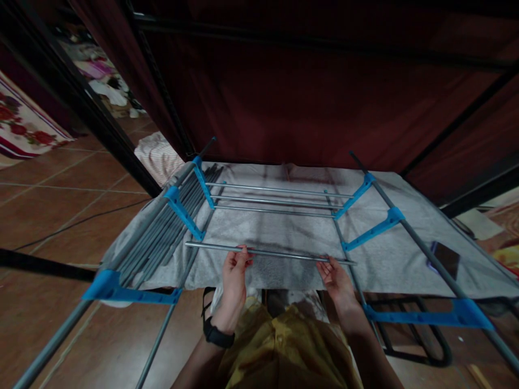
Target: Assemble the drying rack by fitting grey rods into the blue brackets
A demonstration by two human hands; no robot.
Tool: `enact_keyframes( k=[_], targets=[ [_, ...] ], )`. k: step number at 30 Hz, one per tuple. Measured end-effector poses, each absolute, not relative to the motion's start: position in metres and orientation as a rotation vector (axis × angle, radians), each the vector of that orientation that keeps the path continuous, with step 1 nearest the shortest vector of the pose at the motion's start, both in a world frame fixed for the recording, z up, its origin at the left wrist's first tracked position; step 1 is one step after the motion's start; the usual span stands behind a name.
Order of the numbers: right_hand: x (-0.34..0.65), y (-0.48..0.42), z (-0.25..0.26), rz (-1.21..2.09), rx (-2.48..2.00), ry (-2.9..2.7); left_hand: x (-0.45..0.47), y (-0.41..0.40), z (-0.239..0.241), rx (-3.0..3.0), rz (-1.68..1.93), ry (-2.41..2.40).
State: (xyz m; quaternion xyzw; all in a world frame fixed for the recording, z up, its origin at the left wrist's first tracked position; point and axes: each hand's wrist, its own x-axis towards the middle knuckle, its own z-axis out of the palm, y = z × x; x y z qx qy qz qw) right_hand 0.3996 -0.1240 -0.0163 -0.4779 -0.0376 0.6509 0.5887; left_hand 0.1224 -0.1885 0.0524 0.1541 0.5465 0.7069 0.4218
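Rod (284,254) is held level and crosswise above the grey cloth (259,232), just in front of the blue brackets (184,213) of a rack. It is gripped left of its middle by the left hand (235,270), whose fingers are curled shut round it. Near its right end the rod is pinched by the closed fingertips of the right hand (336,276). Three fitted rods (275,201) are seen beyond. A bundle (170,237) of spare rods lies at the left, a phone (446,259) at the right.
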Motion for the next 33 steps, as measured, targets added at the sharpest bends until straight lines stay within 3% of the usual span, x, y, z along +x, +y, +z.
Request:
enact_keyframes(
  k=[22,33],
  targets=[
    [0.382,-0.138,-0.004,1.670,-1.103,-0.090,0.169,-0.188,0.098,0.854,1.654,1.335],
    [0.351,-0.149,0.023,1.795,-1.015,-0.085,0.186,-0.190,0.093,0.979,1.606,1.282]
  ],
)
